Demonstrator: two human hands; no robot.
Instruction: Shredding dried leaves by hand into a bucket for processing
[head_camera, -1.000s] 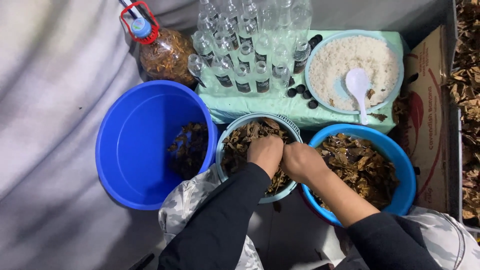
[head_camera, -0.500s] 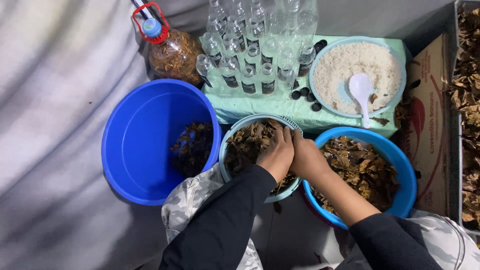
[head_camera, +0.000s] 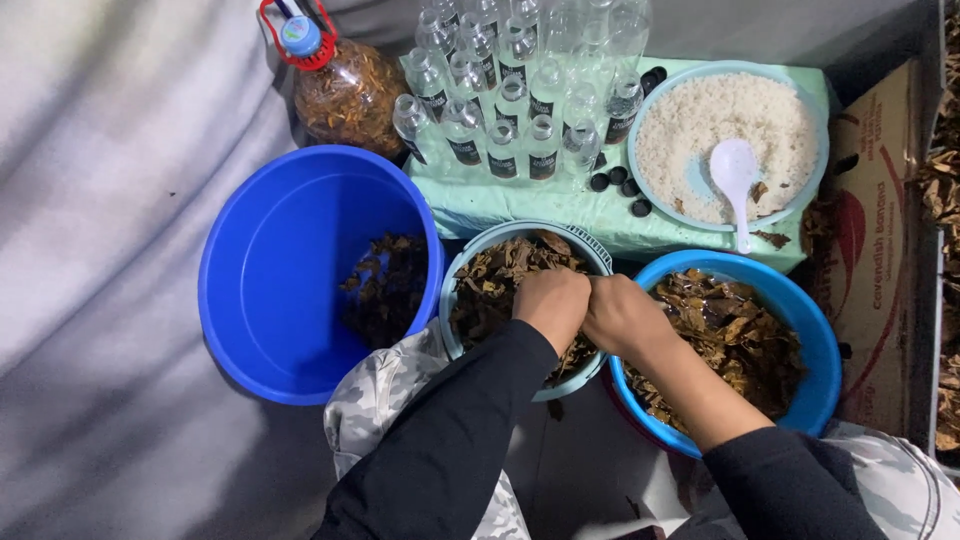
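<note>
I see the big blue tub (head_camera: 270, 290) on the left as the largest thing, with a small dark heap of dried leaves (head_camera: 385, 290) against its right wall; most of its floor is bare. Its right rim touches the pale colander (head_camera: 590, 250) in the middle, and that in turn presses against the blue basin (head_camera: 815, 330) on the right, so the three rims leave no gap between them. The open room lies to the left, on the grey sheet (head_camera: 100, 250). A cardboard box (head_camera: 880, 250) shuts in the right side.

Beyond them runs the tabletop (head_camera: 520, 205) under a green cloth, its near edge just above the colander's rim. On it, at the right, I see one light-blue bowl of rice (head_camera: 700, 120) with one white spoon (head_camera: 735, 175) lying in it. At far left stands one large bottle (head_camera: 345, 90) packed with leaves, with a red handle. Clear small bottles (head_camera: 505, 140) crowd the middle; I count about a dozen, the farther ones too blurred to be sure. About five black caps (head_camera: 615, 185) lie near the bowl.

My left hand (head_camera: 550, 305) and right hand (head_camera: 620, 315) meet knuckle to knuckle over the colander's leaves (head_camera: 500, 280). Both grips are curled down into them, fingers hidden, so I cannot tell how tightly they clamp.
</note>
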